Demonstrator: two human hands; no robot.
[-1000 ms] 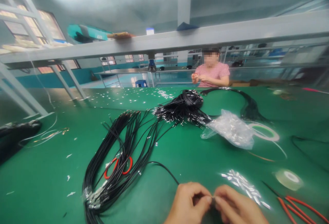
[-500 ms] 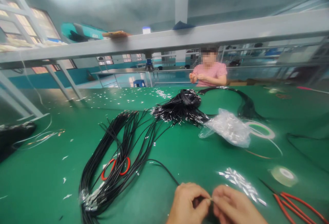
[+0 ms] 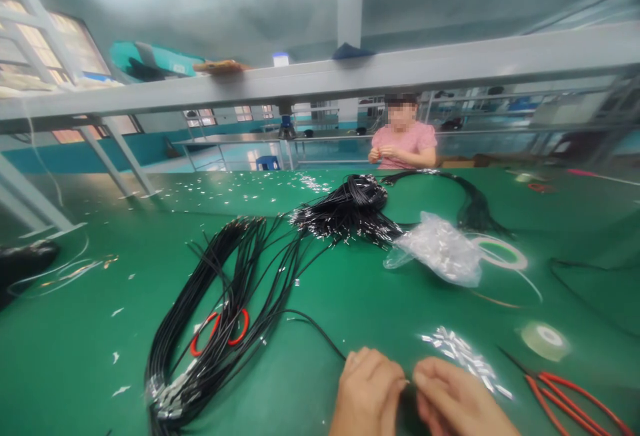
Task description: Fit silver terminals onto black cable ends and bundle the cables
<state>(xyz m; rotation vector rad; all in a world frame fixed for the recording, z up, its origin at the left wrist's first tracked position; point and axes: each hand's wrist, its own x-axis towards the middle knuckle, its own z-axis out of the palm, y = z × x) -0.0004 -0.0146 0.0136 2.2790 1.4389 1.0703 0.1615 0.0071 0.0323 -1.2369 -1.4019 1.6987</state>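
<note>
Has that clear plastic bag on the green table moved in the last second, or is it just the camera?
No. The clear plastic bag keeps its place beside the tape ring and the black wire bundle; everything drifts slightly left together, so only the camera turned.

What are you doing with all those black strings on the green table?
Both hands, the left hand and the right hand, meet fingertip to fingertip over the green table, pinching something tiny at the end of one black wire. A big wire bundle lies to the left, small metal pieces to the right. Another person works across the table.
</note>
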